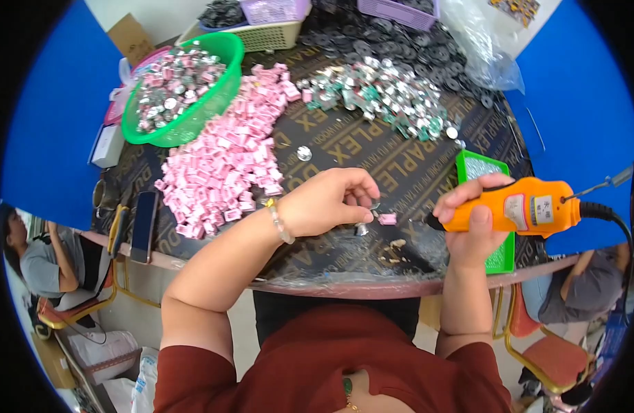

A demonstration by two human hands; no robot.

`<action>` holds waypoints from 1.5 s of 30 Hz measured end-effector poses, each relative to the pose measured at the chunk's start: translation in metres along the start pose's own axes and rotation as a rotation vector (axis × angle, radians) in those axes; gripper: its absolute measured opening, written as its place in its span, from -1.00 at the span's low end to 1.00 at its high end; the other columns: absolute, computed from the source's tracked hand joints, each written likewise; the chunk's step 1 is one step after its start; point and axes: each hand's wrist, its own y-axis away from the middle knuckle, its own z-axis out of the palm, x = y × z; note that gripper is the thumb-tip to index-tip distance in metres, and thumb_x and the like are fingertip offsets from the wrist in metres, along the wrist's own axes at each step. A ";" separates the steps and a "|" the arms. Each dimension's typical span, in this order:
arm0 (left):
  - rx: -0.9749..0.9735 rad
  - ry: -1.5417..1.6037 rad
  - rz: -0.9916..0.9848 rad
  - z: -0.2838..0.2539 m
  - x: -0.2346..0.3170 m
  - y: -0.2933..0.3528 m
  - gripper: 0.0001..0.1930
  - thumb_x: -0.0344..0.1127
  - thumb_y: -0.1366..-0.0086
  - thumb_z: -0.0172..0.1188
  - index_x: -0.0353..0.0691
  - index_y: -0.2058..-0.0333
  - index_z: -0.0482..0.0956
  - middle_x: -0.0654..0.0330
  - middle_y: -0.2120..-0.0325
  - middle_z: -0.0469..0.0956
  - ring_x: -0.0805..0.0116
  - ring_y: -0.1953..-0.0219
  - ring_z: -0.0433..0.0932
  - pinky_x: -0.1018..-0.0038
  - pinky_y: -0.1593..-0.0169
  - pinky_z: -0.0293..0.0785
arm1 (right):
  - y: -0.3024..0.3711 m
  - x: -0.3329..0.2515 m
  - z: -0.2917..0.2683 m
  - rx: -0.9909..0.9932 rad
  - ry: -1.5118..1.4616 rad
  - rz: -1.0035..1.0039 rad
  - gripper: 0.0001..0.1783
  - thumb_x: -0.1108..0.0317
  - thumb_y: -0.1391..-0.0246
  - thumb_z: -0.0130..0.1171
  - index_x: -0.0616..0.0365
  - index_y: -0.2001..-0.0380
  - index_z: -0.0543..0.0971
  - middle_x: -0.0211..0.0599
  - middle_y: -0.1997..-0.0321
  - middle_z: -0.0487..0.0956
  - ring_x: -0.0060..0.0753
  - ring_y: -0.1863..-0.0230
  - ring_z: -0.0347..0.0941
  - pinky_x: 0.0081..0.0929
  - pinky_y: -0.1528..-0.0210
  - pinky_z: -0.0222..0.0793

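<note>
My right hand is wrapped round an orange electric screwdriver, whose dark tip points left and whose black cord leads off to the right. At the middle of the table my left hand is closed with curled fingers and thumb; a small clear or greenish bit shows at the fingertips, too small to name. Just below the thumb is a small silver part. A pink plastic block lies right of the left fingertips, between the two hands.
A pink block pile lies left, beside a green basket of silver-and-pink pieces. Silver and green parts and black discs are behind. A green tray holds small screws near the right hand. A phone and pliers lie left.
</note>
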 end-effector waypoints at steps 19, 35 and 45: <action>0.283 -0.831 0.011 -0.226 0.051 -0.096 -0.73 -0.22 0.04 0.36 -0.25 0.37 0.68 0.09 0.39 0.65 0.30 0.37 0.60 0.42 0.20 0.52 | 0.006 0.013 -0.010 0.106 -0.073 -0.002 -0.49 0.18 -0.04 0.28 0.11 0.08 0.26 -0.18 0.46 0.50 -0.46 0.59 0.39 -0.44 0.50 0.45; 0.045 -1.567 -0.173 -0.118 -0.024 -0.010 -0.89 -0.36 -0.03 0.17 -0.17 0.46 0.65 0.08 0.45 0.63 0.13 0.33 0.62 0.25 0.22 0.52 | 0.008 0.011 -0.010 0.068 -0.012 -0.076 -0.49 0.09 -0.10 0.23 0.13 0.08 0.26 -0.17 0.47 0.49 -0.47 0.62 0.38 -0.46 0.56 0.41; -0.024 -0.057 -0.069 -0.007 -0.020 -0.038 -0.75 -0.45 -0.29 0.02 -0.35 0.08 0.54 0.15 0.34 0.45 0.49 0.41 0.52 0.58 0.28 0.50 | 0.008 0.004 -0.012 0.109 -0.011 -0.072 -0.47 0.08 -0.07 0.25 0.14 0.08 0.26 -0.16 0.46 0.49 -0.45 0.61 0.39 -0.44 0.53 0.42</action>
